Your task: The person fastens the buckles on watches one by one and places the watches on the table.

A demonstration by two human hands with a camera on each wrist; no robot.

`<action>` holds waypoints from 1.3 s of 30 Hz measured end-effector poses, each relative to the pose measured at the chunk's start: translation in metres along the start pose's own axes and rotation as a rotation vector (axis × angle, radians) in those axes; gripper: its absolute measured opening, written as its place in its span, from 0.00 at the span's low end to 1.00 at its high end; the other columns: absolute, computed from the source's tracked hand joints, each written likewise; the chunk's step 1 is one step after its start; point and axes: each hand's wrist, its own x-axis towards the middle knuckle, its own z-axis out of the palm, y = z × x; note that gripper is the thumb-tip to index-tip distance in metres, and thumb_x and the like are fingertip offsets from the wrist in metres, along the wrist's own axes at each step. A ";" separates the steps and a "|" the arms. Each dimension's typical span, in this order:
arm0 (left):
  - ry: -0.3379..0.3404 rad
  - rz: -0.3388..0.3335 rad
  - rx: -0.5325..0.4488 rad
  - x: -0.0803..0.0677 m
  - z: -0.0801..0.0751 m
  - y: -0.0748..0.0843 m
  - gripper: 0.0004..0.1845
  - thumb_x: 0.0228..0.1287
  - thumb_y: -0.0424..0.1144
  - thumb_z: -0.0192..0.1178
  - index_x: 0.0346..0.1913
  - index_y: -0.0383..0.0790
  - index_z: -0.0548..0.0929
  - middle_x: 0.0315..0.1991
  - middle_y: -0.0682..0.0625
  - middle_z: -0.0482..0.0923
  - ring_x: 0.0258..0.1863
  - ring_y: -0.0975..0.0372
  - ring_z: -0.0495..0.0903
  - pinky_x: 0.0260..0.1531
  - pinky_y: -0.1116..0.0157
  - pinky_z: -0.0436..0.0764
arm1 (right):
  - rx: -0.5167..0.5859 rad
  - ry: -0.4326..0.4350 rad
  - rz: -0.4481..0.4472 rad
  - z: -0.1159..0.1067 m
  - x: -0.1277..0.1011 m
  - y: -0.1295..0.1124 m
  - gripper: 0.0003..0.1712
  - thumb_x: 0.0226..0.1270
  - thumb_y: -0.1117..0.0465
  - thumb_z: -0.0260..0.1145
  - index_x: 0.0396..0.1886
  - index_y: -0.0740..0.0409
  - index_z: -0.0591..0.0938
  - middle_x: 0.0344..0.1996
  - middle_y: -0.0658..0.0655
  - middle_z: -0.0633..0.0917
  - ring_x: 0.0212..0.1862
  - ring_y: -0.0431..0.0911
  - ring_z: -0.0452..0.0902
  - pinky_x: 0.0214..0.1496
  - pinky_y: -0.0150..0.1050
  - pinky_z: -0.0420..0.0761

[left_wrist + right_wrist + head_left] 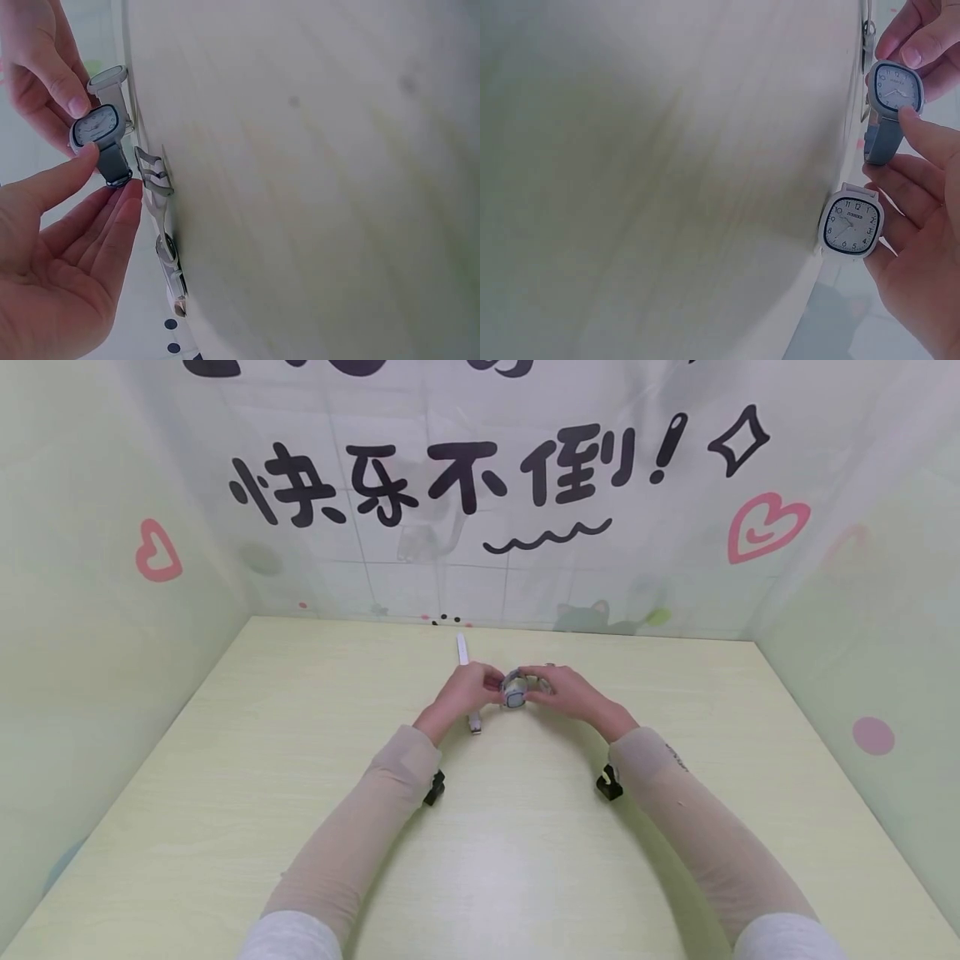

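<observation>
Near the back of the table, my left hand (463, 690) and right hand (572, 692) hold one wristwatch (897, 88) between them. It has a rounded square white dial with a dark rim and a grey-blue strap (886, 141). Each thumb presses an edge of the watch case, with fingers behind it. Close to the right hand's fingers stands a white wristwatch (851, 223), its dial facing out. A third watch with a white strap (462, 648) lies stretched out on the table beside the left hand, which covers its middle.
The pale wooden table (480, 860) ends at a printed backdrop (465, 568) just behind the watches. Curtain-like side walls (847, 635) flank it. Black mounts (609, 783) sit at both wrists, under the sleeves.
</observation>
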 end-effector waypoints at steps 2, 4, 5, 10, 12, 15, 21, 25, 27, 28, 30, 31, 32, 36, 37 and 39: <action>-0.007 -0.005 0.002 0.000 0.000 0.000 0.23 0.63 0.33 0.67 0.61 0.33 0.79 0.56 0.41 0.84 0.56 0.53 0.83 0.62 0.59 0.79 | -0.001 -0.010 0.004 0.000 0.000 0.000 0.30 0.72 0.58 0.64 0.71 0.62 0.70 0.58 0.67 0.82 0.59 0.61 0.78 0.69 0.56 0.72; -0.012 -0.011 0.002 0.001 0.001 -0.001 0.23 0.62 0.32 0.67 0.60 0.33 0.79 0.55 0.41 0.84 0.55 0.53 0.83 0.62 0.59 0.80 | -0.015 -0.014 0.003 0.000 0.001 -0.001 0.30 0.72 0.58 0.63 0.70 0.62 0.71 0.56 0.67 0.83 0.57 0.62 0.78 0.68 0.57 0.73; -0.016 -0.014 0.005 0.001 0.001 -0.001 0.22 0.63 0.32 0.67 0.60 0.33 0.79 0.55 0.41 0.84 0.55 0.53 0.83 0.61 0.59 0.80 | -0.019 -0.018 0.005 0.000 0.001 -0.001 0.30 0.72 0.58 0.64 0.70 0.62 0.71 0.56 0.67 0.83 0.57 0.62 0.79 0.68 0.57 0.73; -0.029 -0.031 0.030 0.002 0.002 -0.001 0.21 0.64 0.33 0.67 0.59 0.34 0.80 0.53 0.42 0.85 0.54 0.55 0.84 0.60 0.60 0.80 | -0.029 -0.028 0.001 0.000 0.001 -0.002 0.30 0.71 0.58 0.65 0.69 0.63 0.72 0.64 0.66 0.79 0.68 0.64 0.71 0.75 0.59 0.65; -0.031 -0.037 0.038 0.002 0.002 0.000 0.20 0.64 0.33 0.66 0.59 0.34 0.80 0.53 0.43 0.85 0.54 0.55 0.84 0.60 0.60 0.80 | -0.030 -0.030 -0.006 0.000 0.001 -0.002 0.29 0.71 0.58 0.65 0.69 0.64 0.72 0.65 0.66 0.78 0.70 0.64 0.69 0.77 0.60 0.60; -0.034 -0.043 0.043 0.003 0.002 0.000 0.21 0.63 0.33 0.67 0.59 0.34 0.80 0.53 0.43 0.85 0.54 0.55 0.84 0.61 0.60 0.80 | -0.041 -0.030 -0.015 0.000 0.001 -0.003 0.29 0.71 0.59 0.65 0.68 0.64 0.73 0.65 0.66 0.78 0.70 0.65 0.69 0.77 0.60 0.60; -0.036 -0.049 0.082 0.001 0.000 0.004 0.20 0.63 0.33 0.67 0.57 0.35 0.81 0.51 0.45 0.86 0.51 0.58 0.84 0.58 0.62 0.80 | -0.067 -0.042 -0.011 -0.001 0.001 -0.004 0.28 0.71 0.59 0.65 0.67 0.64 0.74 0.65 0.66 0.78 0.69 0.64 0.69 0.76 0.60 0.62; -0.033 -0.058 0.089 0.001 0.001 0.005 0.20 0.63 0.33 0.67 0.58 0.35 0.81 0.51 0.44 0.86 0.51 0.57 0.84 0.58 0.61 0.81 | -0.087 -0.042 -0.012 0.000 0.001 -0.004 0.28 0.71 0.59 0.65 0.67 0.64 0.74 0.64 0.65 0.79 0.69 0.62 0.71 0.78 0.60 0.59; -0.035 -0.064 0.083 0.002 0.001 0.004 0.20 0.63 0.34 0.67 0.58 0.35 0.81 0.51 0.44 0.86 0.52 0.56 0.84 0.59 0.60 0.80 | -0.090 -0.042 -0.014 0.000 0.002 -0.003 0.27 0.71 0.59 0.65 0.67 0.64 0.74 0.64 0.65 0.79 0.68 0.62 0.72 0.78 0.59 0.59; -0.033 -0.064 0.085 0.003 0.002 0.004 0.20 0.63 0.34 0.67 0.58 0.35 0.81 0.51 0.44 0.86 0.51 0.56 0.84 0.59 0.60 0.80 | -0.094 -0.042 -0.015 0.001 0.002 -0.003 0.27 0.71 0.59 0.65 0.67 0.65 0.74 0.64 0.65 0.79 0.68 0.61 0.72 0.78 0.59 0.60; -0.029 -0.065 0.090 0.003 0.002 0.003 0.19 0.63 0.34 0.67 0.57 0.36 0.82 0.51 0.45 0.86 0.51 0.57 0.84 0.59 0.60 0.80 | -0.095 -0.042 -0.019 0.001 0.003 -0.003 0.27 0.71 0.60 0.65 0.66 0.65 0.74 0.63 0.65 0.79 0.68 0.61 0.72 0.78 0.59 0.60; -0.025 -0.065 0.093 0.004 0.002 0.003 0.19 0.63 0.34 0.67 0.57 0.36 0.82 0.50 0.45 0.86 0.51 0.57 0.84 0.58 0.60 0.81 | -0.095 -0.042 -0.021 0.001 0.003 -0.003 0.27 0.71 0.60 0.65 0.66 0.65 0.74 0.63 0.65 0.79 0.68 0.61 0.72 0.78 0.59 0.60; -0.023 -0.065 0.096 0.004 0.003 0.003 0.19 0.63 0.34 0.67 0.57 0.36 0.82 0.50 0.45 0.86 0.50 0.57 0.84 0.58 0.60 0.81 | -0.095 -0.042 -0.022 0.001 0.003 -0.003 0.27 0.71 0.60 0.65 0.66 0.65 0.74 0.63 0.65 0.79 0.68 0.61 0.72 0.78 0.59 0.59; -0.015 -0.070 0.096 0.004 0.003 0.002 0.20 0.62 0.35 0.68 0.57 0.36 0.82 0.50 0.45 0.86 0.51 0.56 0.84 0.58 0.59 0.81 | -0.101 -0.040 -0.029 0.001 0.003 -0.003 0.27 0.71 0.60 0.65 0.66 0.65 0.75 0.63 0.65 0.80 0.67 0.60 0.73 0.79 0.58 0.57; -0.014 -0.069 0.096 0.004 0.002 0.002 0.20 0.62 0.35 0.68 0.57 0.36 0.82 0.50 0.45 0.86 0.51 0.56 0.84 0.58 0.59 0.81 | -0.101 -0.040 -0.028 0.001 0.003 -0.003 0.27 0.71 0.60 0.65 0.66 0.65 0.75 0.63 0.65 0.80 0.67 0.60 0.73 0.79 0.58 0.57; -0.013 -0.067 0.094 0.004 0.002 0.002 0.21 0.62 0.35 0.68 0.58 0.35 0.82 0.51 0.44 0.86 0.51 0.56 0.84 0.58 0.59 0.81 | -0.101 -0.040 -0.025 0.001 0.004 -0.003 0.26 0.71 0.60 0.65 0.65 0.65 0.75 0.63 0.64 0.80 0.67 0.59 0.74 0.80 0.57 0.57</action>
